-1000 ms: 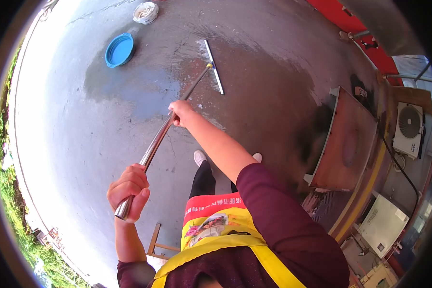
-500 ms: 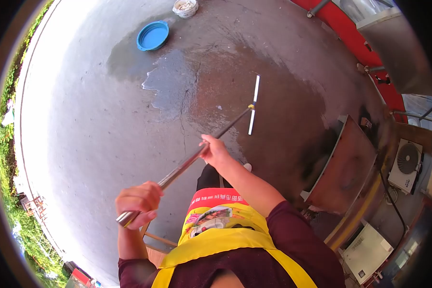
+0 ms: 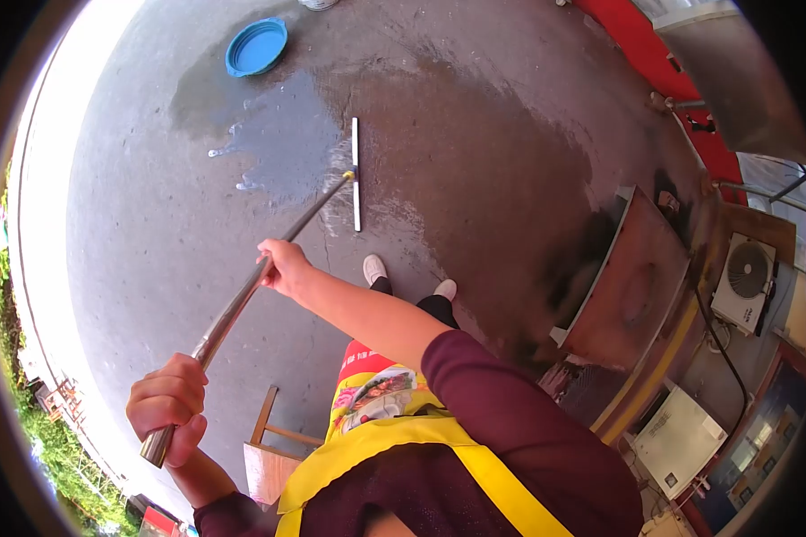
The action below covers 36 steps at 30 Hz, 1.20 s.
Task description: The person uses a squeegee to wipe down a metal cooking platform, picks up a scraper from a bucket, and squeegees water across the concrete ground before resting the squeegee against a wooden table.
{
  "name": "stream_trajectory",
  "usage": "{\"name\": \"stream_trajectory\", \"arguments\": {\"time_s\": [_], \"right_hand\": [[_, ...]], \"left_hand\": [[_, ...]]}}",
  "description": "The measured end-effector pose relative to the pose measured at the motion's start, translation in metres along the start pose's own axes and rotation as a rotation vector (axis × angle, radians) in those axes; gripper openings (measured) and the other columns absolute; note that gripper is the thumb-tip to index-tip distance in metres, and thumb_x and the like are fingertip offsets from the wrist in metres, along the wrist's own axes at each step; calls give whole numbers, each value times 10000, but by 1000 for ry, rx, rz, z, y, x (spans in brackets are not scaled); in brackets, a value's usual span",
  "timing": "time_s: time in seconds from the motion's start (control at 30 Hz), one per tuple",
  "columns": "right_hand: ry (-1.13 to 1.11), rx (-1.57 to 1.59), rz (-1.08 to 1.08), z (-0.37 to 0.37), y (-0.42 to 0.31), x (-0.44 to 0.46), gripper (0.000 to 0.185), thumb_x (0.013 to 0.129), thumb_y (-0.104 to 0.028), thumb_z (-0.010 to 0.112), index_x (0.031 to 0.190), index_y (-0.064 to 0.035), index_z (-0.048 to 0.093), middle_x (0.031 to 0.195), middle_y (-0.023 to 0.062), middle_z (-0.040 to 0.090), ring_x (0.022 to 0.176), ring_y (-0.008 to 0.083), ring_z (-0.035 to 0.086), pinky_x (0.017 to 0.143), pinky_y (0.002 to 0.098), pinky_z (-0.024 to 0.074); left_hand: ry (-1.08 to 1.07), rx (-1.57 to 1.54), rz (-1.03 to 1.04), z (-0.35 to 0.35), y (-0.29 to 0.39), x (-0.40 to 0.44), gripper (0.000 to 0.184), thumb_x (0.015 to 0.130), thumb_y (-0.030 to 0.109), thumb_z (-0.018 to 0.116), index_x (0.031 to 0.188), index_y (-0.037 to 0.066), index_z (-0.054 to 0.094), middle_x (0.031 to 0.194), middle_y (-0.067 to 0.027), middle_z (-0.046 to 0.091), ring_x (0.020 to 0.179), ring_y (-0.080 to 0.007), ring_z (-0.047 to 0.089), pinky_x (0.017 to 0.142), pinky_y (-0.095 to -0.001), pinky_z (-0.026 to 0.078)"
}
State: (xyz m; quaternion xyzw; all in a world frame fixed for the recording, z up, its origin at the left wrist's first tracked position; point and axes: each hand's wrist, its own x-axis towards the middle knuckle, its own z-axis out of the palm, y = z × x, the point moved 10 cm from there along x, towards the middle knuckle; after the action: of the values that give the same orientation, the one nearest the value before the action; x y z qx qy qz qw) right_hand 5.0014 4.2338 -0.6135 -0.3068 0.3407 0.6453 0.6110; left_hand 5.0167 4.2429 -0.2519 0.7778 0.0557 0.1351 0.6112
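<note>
A floor squeegee (image 3: 244, 297) with a long metal pole slants across the left half of the view. My left hand (image 3: 167, 403) is wrapped around the pole close to its near end. Farther along, my right hand (image 3: 283, 266) grips the pole's middle, the arm stretched across my body. The squeegee's straight blade (image 3: 356, 201) rests on the concrete ground at the right edge of a shiny puddle (image 3: 282, 139). A yellow joint links pole and blade.
A round blue basin (image 3: 256, 47) stands beyond the puddle, with a white tub partly seen behind it. To my right are a slanted brown panel (image 3: 636, 286) and an outdoor air-conditioner unit (image 3: 745, 282). A wooden stool (image 3: 270, 473) is by my left side.
The squeegee blade has swept left across the wet ground, toward the puddle. Both hands have moved left with the pole, and my feet now show more. The view has shifted slightly.
</note>
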Motion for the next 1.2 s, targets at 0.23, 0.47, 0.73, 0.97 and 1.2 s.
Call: {"name": "stream_trajectory", "arguments": {"time_s": [0.23, 0.47, 0.73, 0.97, 1.2], "right_hand": [[-159, 97, -51, 36, 10, -50, 231, 771, -264, 582, 710, -54, 508, 632, 78, 529, 454, 181, 479, 405, 312, 402], [310, 485, -415, -211, -111, -92, 169, 763, -99, 518, 657, -105, 387, 566, 0, 387, 498, 124, 445, 423, 260, 377], [17, 417, -217, -140, -81, -43, 116, 742, -129, 549, 796, -69, 466, 677, 54, 507, 577, 186, 521, 515, 397, 491], [-215, 617, -429, -164, -110, -205, 173, 810, -206, 552, 724, -94, 453, 626, 31, 515, 541, 135, 520, 491, 290, 453], [27, 1042, -711, -461, -94, -334, 170, 783, -206, 585, 752, -74, 483, 610, 55, 525, 486, 179, 509, 386, 311, 434]], "left_hand": [[-84, -97, 223, -4, 44, -10, 262, 573, 93, 628, 449, 73, 398, 390, -10, 385, 325, -137, 374, 412, -261, 387], [-253, -475, 83, 135, -48, 45, 214, 625, -10, 565, 514, 24, 386, 501, -60, 431, 469, -206, 424, 554, -372, 404], [-195, -169, 127, 138, 6, 34, 248, 623, 65, 579, 504, 74, 362, 466, -32, 400, 436, -154, 376, 493, -310, 366], [-515, -295, 264, 232, 85, 57, 246, 618, 96, 595, 504, 96, 376, 430, 6, 387, 367, -126, 375, 416, -262, 364], [-870, -749, 97, 492, 77, 53, 272, 632, 35, 577, 490, 53, 346, 451, -42, 391, 389, -175, 354, 444, -318, 340]]}}
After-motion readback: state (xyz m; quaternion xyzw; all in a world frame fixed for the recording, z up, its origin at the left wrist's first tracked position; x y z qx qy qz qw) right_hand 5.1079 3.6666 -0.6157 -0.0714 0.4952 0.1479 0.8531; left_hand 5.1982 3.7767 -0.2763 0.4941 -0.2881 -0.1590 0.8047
